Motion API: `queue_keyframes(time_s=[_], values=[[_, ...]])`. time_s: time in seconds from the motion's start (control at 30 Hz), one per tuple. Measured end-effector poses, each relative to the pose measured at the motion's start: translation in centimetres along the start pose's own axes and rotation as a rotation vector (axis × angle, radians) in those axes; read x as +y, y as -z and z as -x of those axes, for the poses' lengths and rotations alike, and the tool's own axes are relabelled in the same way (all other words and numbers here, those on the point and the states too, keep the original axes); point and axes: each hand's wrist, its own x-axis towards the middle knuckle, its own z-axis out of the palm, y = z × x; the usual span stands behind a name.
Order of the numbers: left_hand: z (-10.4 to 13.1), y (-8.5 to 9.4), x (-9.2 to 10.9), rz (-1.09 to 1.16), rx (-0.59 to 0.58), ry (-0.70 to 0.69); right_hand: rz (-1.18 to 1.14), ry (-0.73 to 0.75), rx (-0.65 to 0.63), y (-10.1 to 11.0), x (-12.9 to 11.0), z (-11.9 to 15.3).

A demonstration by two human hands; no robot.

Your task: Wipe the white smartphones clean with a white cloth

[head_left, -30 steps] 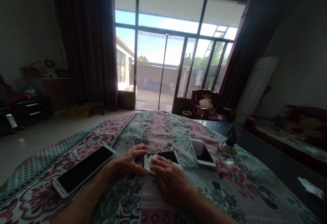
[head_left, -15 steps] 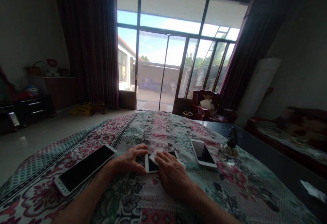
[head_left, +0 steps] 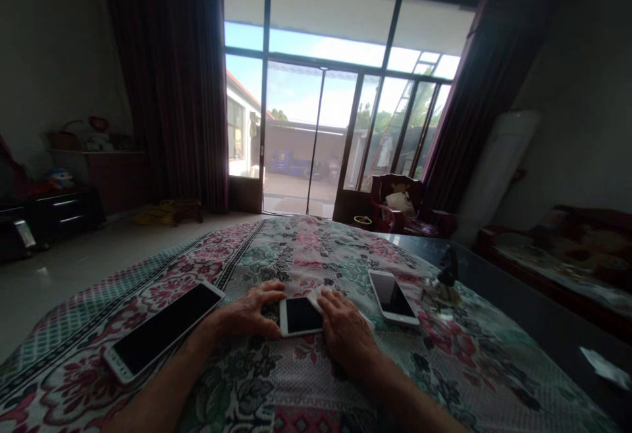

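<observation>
A white smartphone (head_left: 302,315) with a dark screen lies flat on the patterned tablecloth, in front of me. My left hand (head_left: 251,309) braces its left end, thumb at the near corner and fingers at the far one. Under the fingers of my right hand (head_left: 345,324) is a white tissue or thin cloth (head_left: 315,296), pressed on the phone's right end, which is hidden. To the left lies a larger white smartphone (head_left: 165,329), tilted away from me. Another white smartphone (head_left: 394,296) lies to the right of my right hand. Both have dark screens.
A glass dish-like object with a dark upright piece (head_left: 444,281) stands on the floral tablecloth (head_left: 237,380) at the right. On the dark tabletop beyond lies a crumpled white piece (head_left: 605,367). A wooden chair (head_left: 397,203) stands past the table, near the glass doors.
My right hand has slid to the right along the phone with the white tissue or cloth, uncovering more of the screen. My left hand has stayed at the phone's left end.
</observation>
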Motion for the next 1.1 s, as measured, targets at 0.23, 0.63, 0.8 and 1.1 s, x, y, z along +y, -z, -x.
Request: queue_keyframes(time_s=[0.23,0.63,0.8,1.1], values=[[-0.4,-0.8,-1.5,0.014,0.050,-0.028,-0.107,0.334,-0.070,-0.3,-2.4,1.2],[0.3,-0.4,1.0,-0.097,0.043,0.025,-0.021,-0.011,0.016,0.4,1.0,0.0],[0.1,-0.6,0.6,-0.113,0.047,0.033,-0.014,0.034,0.012,0.0,0.1,0.6],[-0.1,-0.9,-0.1,-0.135,0.042,0.016,-0.085,0.142,0.002,0.1,-0.7,1.0]])
